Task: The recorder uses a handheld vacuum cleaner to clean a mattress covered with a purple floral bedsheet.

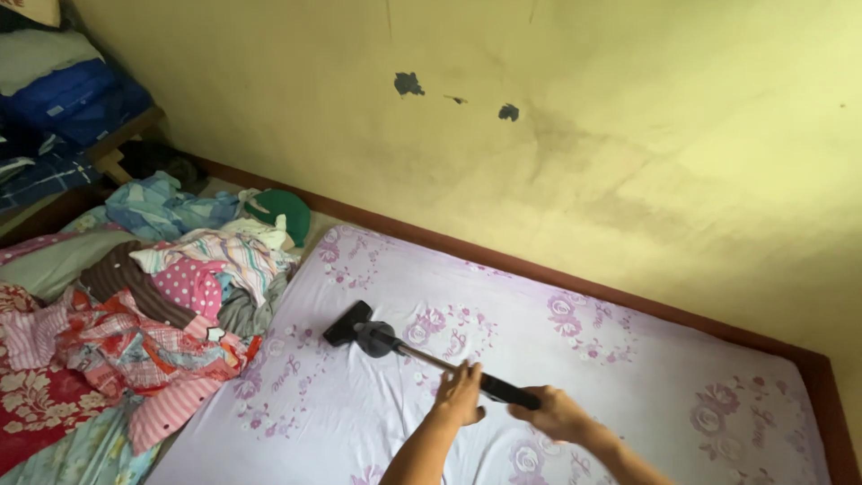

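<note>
Both hands closed around the slim black metal wand of a vacuum cleaner [449,366]: left hand [460,395] wrapped over the tube further forward, fingers curled down around it; right hand [557,413] gripping the rear end of the tube just behind, knuckles up. Wand slanting away from the body toward the upper left, ending in a flat black plastic floor nozzle [348,323] resting on the pale lilac bedsheet printed with purple roses [628,359], near its left portion and well short of the edge. Sheet spread over a mattress set inside a dark reddish-brown wooden bed frame [575,286] running along the stained yellow plaster wall [584,135], marked with a few dark patches of missing paint. Left of the nozzle, a heaped pile of crumpled multicoloured clothes [180,296], with pink polka-dot, striped and red checked fabrics, spilling onto the sheet's left edge. Behind the pile, a round green object [292,211] against the frame; further up left, folded blue bedding [72,94].
</note>
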